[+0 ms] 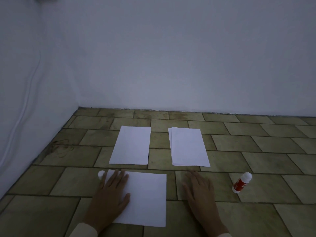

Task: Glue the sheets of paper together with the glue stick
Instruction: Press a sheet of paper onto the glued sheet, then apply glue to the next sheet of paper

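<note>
Nearest the camera, the left hand [111, 192] lies flat on the left part of a single sheet of paper [147, 199], fingers straight and a little spread, the thumb out to the right. It pins the sheet to the tiled floor [256, 211] and grips nothing. The right hand [201, 195] rests palm down on bare tiles just right of the sheet and apart from it. Its fingers are straight and point away, and it holds nothing either. A pale sleeve [82, 230] shows at the left wrist.

The step in hand seems to be steadying this sheet before glue goes on. To do it well, the left palm should keep its weight near the edge so the paper cannot slide or buckle, while the free right hand fetches the stick. Strokes would best run away from the pinning hand and out over the edges.

The glue stick [241, 183], red with white ends, lies tilted on the floor to the right, near the right hand but not touching it. I cannot tell whether it is capped. A small white round object [101, 174], perhaps its cap, sits just beyond the left fingertips, off the sheet's far left corner.

Farther off lie two more lots of paper, side by side and well apart: the left stack [131, 146], squarely piled, and the right stack [188, 147], its sheets slightly fanned. Behind them rises a plain pale wall [171, 57].
</note>
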